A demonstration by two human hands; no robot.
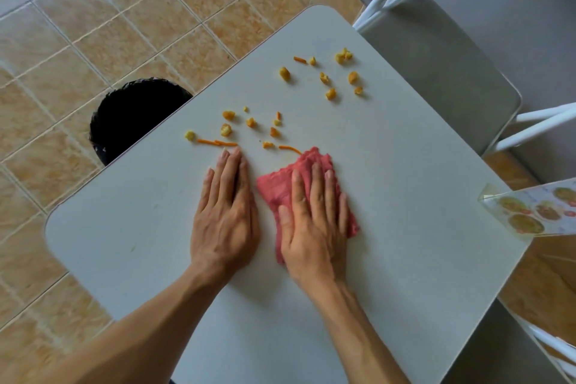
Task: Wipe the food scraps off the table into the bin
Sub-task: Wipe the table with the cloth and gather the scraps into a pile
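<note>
Several yellow and orange food scraps (226, 129) lie scattered across the white table (124, 227), with a second cluster (330, 93) further toward the far corner. My right hand (314, 227) presses flat on a crumpled pink cloth (280, 187), whose front edge touches an orange strip. Flat on the bare table beside the cloth rests my left hand (224, 215), fingers together, fingertips just short of the nearest orange strips. A black bin (131, 115) stands on the floor beyond the table's left edge, partly hidden under it.
A white folding chair (436, 71) stands at the table's far right side. A clear board with fruit pictures (530, 212) overhangs the right edge. Tan floor tiles (93, 25) surround the table on the left.
</note>
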